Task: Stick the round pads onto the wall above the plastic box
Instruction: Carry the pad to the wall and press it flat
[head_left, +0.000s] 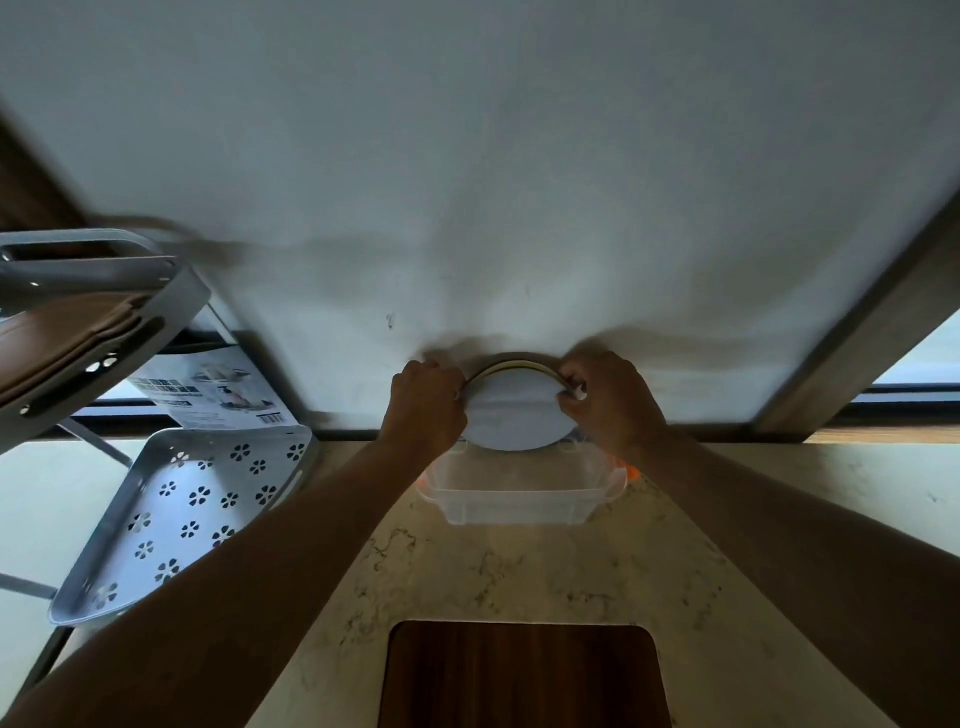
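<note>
A round white pad (514, 415) with a thin dark and yellowish rim is held up close to the pale wall (467, 182), just above a clear plastic box (519, 499) that stands on the counter against the wall. My left hand (428, 402) grips the pad's left edge. My right hand (608, 397) pinches its upper right edge. The pad's top tilts toward the wall; whether it touches the wall I cannot tell. An orange bit (631, 472) shows at the box's right corner.
A grey metal shelf rack (93, 312) stands at the left, with a perforated tray (192, 509) lower down and a printed leaflet (218, 389) behind it. A dark wooden board (522, 675) lies in the marbled counter (519, 571) near me. A wooden frame (872, 322) borders the wall at right.
</note>
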